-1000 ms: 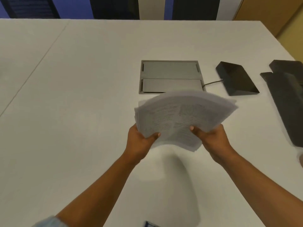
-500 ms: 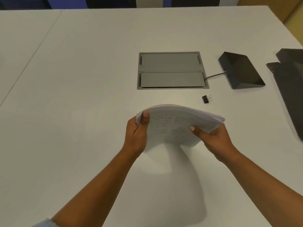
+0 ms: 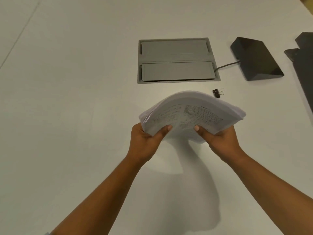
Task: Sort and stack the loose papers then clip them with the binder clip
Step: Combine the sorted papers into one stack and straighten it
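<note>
Head view. My left hand (image 3: 145, 143) and my right hand (image 3: 220, 141) hold one stack of papers (image 3: 191, 114) above the white desk (image 3: 67, 99). The fingers of each hand are closed around the near edge of the stack: each thumb lies on the printed top sheet, the left thumb (image 3: 165, 130) near the stack's left corner, the right thumb (image 3: 199, 130) close beside it, and the remaining fingers are hidden underneath. The stack bows upward between and beyond my fingers, its far edge arched and its sheet edges roughly even on the right side, slightly fanned at the left corner. Lines of print cover the top sheet; the text is too small to read. The stack's shadow falls on the desk below my wrists.

Beyond my right fingers, just past the far right edge of the stack and apart from it, a black binder clip (image 3: 217, 92) lies on the desk with its wire handles pointing right. Farther from my fingers, straight ahead, a grey recessed cable hatch (image 3: 176, 60) with two flaps sits flush in the desk. To its right a dark wedge-shaped device (image 3: 255, 59) rests on the desk, joined to the hatch by a cable (image 3: 227, 65). At the right margin, well away from my right fingers, lie further dark flat objects (image 3: 303, 65), cut off by the frame.
</note>
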